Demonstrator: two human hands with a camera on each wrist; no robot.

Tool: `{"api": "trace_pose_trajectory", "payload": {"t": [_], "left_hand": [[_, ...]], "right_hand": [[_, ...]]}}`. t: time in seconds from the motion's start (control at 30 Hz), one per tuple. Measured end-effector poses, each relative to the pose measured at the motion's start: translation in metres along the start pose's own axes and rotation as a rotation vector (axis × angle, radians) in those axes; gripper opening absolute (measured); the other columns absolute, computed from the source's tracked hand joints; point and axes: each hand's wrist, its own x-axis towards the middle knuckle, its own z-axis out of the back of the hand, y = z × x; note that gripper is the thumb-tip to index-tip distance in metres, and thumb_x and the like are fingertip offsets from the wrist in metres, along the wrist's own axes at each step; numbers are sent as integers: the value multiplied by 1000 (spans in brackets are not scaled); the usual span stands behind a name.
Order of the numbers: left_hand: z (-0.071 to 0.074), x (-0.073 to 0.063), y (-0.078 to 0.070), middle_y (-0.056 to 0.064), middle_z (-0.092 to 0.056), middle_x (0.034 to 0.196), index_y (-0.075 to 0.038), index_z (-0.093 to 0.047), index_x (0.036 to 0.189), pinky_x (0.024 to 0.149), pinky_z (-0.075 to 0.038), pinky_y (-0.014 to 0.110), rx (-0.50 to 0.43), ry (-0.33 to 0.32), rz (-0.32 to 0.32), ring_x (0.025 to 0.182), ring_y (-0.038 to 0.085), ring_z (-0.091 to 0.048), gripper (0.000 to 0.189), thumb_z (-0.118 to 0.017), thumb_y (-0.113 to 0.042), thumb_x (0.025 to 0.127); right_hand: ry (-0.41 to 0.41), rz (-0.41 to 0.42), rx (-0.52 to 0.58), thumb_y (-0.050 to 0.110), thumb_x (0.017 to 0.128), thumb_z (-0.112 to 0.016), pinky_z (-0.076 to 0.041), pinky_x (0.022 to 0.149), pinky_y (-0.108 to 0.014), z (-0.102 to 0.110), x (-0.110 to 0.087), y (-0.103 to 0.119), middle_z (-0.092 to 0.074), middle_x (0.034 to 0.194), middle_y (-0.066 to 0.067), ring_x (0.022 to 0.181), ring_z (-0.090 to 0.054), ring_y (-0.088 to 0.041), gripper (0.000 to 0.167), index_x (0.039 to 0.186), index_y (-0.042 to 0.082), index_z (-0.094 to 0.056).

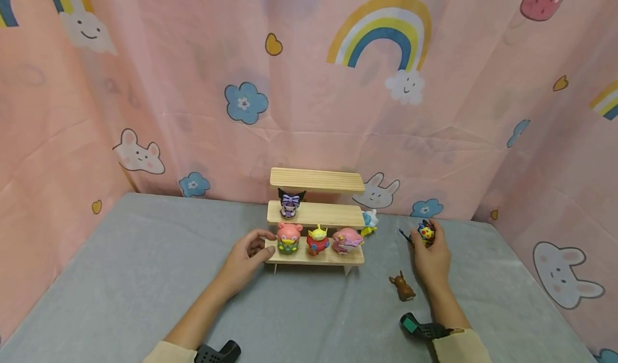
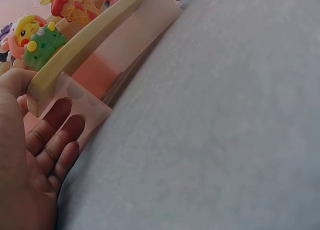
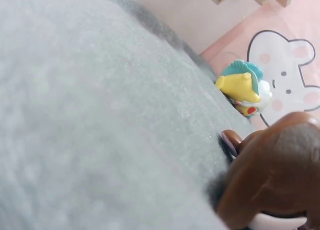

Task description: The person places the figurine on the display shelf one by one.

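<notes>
My left hand (image 1: 248,256) is at the left end of a three-tiered wooden display shelf (image 1: 316,213), pinching the end of the lowest board between thumb and finger. In the left wrist view the other fingers (image 2: 65,122) curl loosely beside the clear leg (image 2: 92,102). On that board stand a pink-hooded figurine in green (image 1: 288,238), a red-suited figurine (image 1: 317,239) and a pink figurine (image 1: 347,241). To the right, my right hand (image 1: 432,258) holds a small multicoloured figurine (image 1: 427,232), dark with yellow and red, partly hidden by the fingers.
A purple and black figurine (image 1: 290,204) sits on the middle board. Behind the shelf's right end is a white, blue and yellow figurine (image 1: 369,222). A brown animal figurine (image 1: 402,287) lies on the grey cloth (image 1: 338,315) near my right wrist. A pink patterned curtain (image 1: 299,121) hangs behind.
</notes>
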Motion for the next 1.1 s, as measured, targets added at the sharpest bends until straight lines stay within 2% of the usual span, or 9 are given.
{"api": "trace_pose_trajectory", "payload": {"t": [0.6, 0.83, 1.1], "left_hand": [[0, 0, -1, 7, -58, 84, -4, -62, 121, 66, -42, 24, -1, 6, 23, 71, 9, -49, 25, -63, -15, 98], [1, 0, -2, 7, -58, 84, -3, -61, 121, 66, -41, 24, -9, 11, 23, 71, 9, -49, 25, -63, -14, 98], [1, 0, -3, 7, -59, 85, -3, -61, 121, 66, -42, 24, -8, 10, 27, 71, 9, -50, 25, -63, -13, 98]], "right_hand": [[13, -3, 6, 36, 105, -50, -42, 105, -54, 0, 0, 1, -49, 147, -27, 124, -51, -38, 60, 156, 10, -33], [-2, 15, -7, 34, 105, -52, -41, 99, -49, 0, 0, 1, -52, 144, -26, 121, -53, -36, 59, 155, 8, -35], [-4, 26, -12, 34, 104, -54, -41, 97, -46, 0, 1, 1, -52, 144, -25, 120, -54, -35, 59, 154, 8, -36]]}}
